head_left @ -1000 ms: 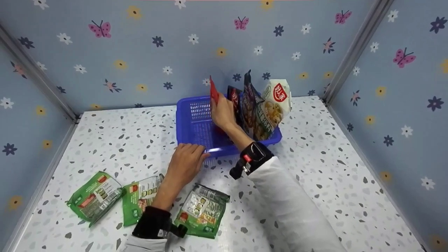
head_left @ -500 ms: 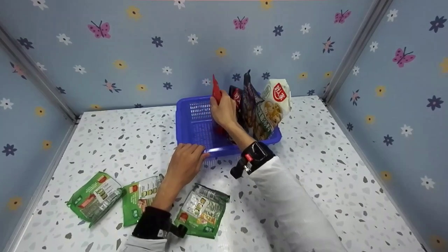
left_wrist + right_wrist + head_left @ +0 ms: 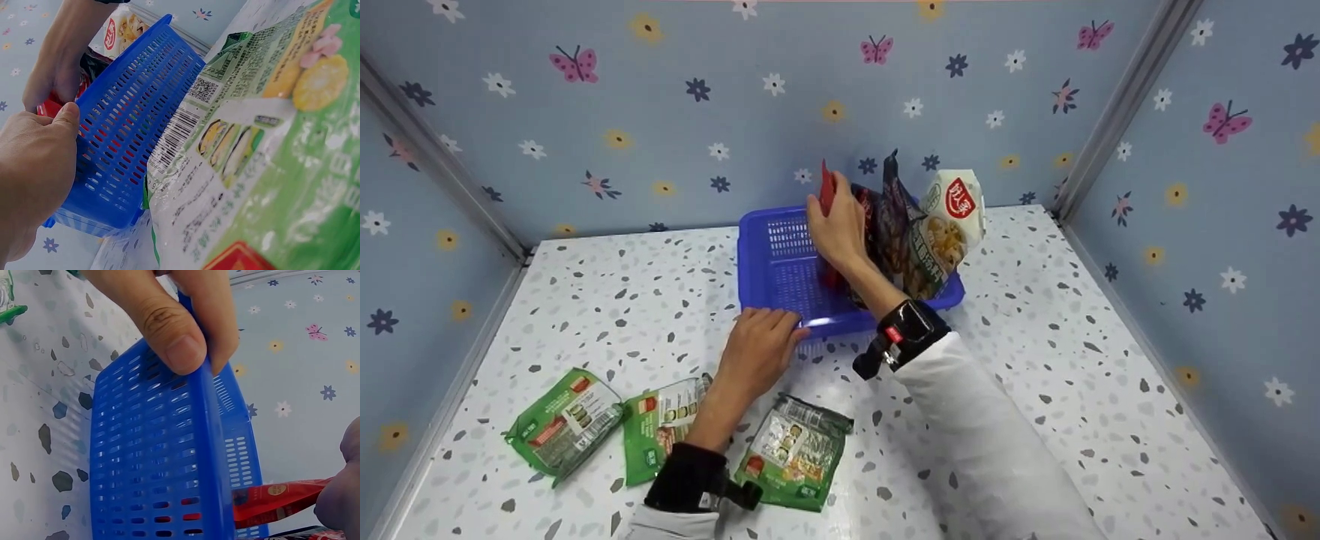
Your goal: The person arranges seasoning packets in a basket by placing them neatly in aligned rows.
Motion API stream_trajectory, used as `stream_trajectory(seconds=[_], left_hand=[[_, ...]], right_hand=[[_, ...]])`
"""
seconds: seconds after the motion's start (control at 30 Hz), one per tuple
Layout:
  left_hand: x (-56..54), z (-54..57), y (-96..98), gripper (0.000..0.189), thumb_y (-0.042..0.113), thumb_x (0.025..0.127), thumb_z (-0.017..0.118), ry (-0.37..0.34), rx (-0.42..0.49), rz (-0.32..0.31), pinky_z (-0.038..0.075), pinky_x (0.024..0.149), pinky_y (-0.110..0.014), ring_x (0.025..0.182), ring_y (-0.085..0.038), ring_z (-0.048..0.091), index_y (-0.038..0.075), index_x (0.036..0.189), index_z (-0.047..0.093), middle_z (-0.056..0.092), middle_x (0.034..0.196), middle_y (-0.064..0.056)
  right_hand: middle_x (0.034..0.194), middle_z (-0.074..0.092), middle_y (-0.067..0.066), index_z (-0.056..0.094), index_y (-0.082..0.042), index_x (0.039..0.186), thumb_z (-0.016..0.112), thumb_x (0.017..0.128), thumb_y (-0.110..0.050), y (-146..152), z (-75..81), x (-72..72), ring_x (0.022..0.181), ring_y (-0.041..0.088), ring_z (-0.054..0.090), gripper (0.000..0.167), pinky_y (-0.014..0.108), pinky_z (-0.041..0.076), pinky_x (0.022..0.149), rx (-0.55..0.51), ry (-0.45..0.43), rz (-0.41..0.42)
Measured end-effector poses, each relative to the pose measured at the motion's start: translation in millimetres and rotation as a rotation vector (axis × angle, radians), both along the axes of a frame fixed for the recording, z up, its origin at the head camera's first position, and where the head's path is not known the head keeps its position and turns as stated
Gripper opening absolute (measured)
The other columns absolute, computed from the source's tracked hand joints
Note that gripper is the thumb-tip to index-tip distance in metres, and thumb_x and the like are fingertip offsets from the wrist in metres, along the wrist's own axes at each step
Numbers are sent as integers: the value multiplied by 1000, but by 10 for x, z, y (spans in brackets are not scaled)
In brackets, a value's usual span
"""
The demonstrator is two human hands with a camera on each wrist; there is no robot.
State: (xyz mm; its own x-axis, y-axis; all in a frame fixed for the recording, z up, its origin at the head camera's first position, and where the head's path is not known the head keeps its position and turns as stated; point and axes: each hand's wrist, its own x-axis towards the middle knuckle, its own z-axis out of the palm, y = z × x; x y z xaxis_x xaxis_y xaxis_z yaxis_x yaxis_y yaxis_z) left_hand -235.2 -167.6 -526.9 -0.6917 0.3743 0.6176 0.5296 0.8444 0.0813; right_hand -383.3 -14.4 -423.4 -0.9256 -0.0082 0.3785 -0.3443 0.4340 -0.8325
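In the head view, my left hand [image 3: 761, 345] grips the front rim of a blue perforated plastic basket [image 3: 748, 262] near its left corner. The right wrist view shows the left thumb pressed on the outside of that rim. My right hand [image 3: 840, 229] reaches into the basket and pinches the upper part of a red food packet [image 3: 275, 500], which stands on edge; the hand covers much of it. Right beside it are a dark packet with red [image 3: 866, 199], another dark packet [image 3: 894, 217] and a white-topped food packet [image 3: 949, 225], standing in the basket's right part.
Three green food packets lie on the speckled white table [image 3: 1035, 420] in front: one at far left [image 3: 566, 424], one partly behind the left forearm [image 3: 645, 442], one packet nearer the middle [image 3: 795, 457]. Patterned blue wall panels [image 3: 780, 127] enclose the back and sides.
My right hand has shifted slightly right with the red packet, bringing it closer to the dark packets, and its fingers reach farther up over the packet's top. The left hand stays on the rim.
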Motion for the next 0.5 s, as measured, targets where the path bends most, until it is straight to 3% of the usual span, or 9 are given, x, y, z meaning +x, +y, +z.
stream_trajectory(seconds=[0.07, 0.13, 0.33, 0.5], left_hand=[[-1, 1, 2, 25, 34, 112, 71, 3, -2, 0, 55, 81, -42, 76, -27, 68, 11, 105, 72, 75, 86, -6], [-3, -4, 2, 25, 34, 112, 71, 11, -1, -2, 55, 81, -42, 77, -27, 69, 10, 106, 72, 76, 87, -6], [-7, -5, -1, 25, 34, 112, 71, 5, 3, -4, 55, 80, -42, 76, -27, 68, 10, 107, 73, 76, 88, -6], [-15, -13, -8, 25, 34, 112, 71, 7, 0, -5, 55, 80, -42, 76, -27, 68, 10, 106, 72, 76, 87, -6]], right_hand=[[133, 74, 24, 42, 2, 169, 63, 115, -18, 1, 43, 23, 106, 29, 71, 61, 42, 59, 90, -2, 17, 5], [135, 73, 24, 43, 3, 168, 62, 115, -17, 5, 89, 45, 106, 30, 71, 60, 42, 59, 89, 2, 35, 7], [165, 60, 24, 40, 2, 170, 59, 117, -20, 13, 184, 71, 144, 35, 68, 61, 45, 57, 119, 17, 39, 21], [169, 57, 23, 41, 2, 170, 61, 116, -18, 13, 255, 84, 155, 35, 60, 60, 41, 51, 128, -1, 48, 35]])
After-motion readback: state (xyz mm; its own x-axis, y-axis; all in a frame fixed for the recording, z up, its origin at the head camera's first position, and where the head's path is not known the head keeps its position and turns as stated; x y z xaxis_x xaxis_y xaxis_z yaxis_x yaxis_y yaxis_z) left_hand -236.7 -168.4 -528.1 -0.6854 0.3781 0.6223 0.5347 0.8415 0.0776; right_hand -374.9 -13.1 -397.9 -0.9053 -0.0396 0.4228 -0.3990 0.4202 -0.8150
